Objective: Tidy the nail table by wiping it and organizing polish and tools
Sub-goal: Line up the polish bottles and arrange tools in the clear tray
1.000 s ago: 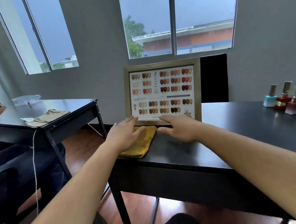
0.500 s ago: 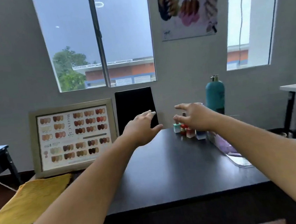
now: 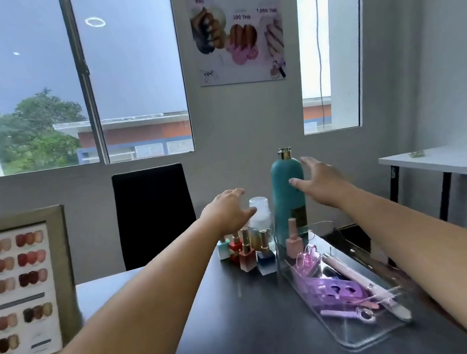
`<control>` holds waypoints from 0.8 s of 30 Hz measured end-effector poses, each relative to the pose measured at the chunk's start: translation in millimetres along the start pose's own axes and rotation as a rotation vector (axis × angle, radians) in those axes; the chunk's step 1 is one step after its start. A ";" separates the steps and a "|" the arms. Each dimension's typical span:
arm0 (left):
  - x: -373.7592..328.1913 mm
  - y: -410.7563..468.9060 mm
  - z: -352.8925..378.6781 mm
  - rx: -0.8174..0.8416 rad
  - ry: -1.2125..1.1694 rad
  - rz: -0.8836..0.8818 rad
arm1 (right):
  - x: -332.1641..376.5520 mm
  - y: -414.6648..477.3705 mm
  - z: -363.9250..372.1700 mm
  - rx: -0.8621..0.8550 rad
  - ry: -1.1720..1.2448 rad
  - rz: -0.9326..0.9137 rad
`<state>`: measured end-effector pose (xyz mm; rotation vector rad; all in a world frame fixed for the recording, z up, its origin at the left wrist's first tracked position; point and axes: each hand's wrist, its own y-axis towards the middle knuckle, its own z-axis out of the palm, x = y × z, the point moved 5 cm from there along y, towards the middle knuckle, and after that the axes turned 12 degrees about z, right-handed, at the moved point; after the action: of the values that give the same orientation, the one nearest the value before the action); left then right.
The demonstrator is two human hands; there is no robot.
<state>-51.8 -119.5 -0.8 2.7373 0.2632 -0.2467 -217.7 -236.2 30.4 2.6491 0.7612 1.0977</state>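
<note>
Dark table (image 3: 227,321) fills the lower view of a grey-walled room. Four small polish bottles (image 3: 247,257) stand in a tight cluster at the table's far edge, toward twelve o'clock. One white-capped bottle (image 3: 259,210) rises just behind them. At their three o'clock lies one clear tray (image 3: 358,333). It holds one pink bottle (image 3: 293,241) upright at its far end, with purple toe separators (image 3: 333,291) and several slim tools.

One tall teal bottle (image 3: 287,197) stands behind the tray. The left hand (image 3: 227,210) hovers above the cluster, fingers loosely spread, holding nothing. The right hand (image 3: 317,181) is spread wide just beside the teal bottle; whether it touches is unclear.

At nine o'clock leans one framed colour chart (image 3: 17,300). One black chair (image 3: 155,214) stands beyond the table, under two windows and one nail poster (image 3: 237,29).
</note>
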 end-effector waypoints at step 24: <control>26.7 120.5 46.3 0.225 -0.349 -0.012 | -19.9 101.2 39.7 0.266 0.174 0.095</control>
<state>-6.3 -243.0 -6.2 2.8453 0.1624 -0.7899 -162.3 -331.7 24.7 2.8616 0.8772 1.3528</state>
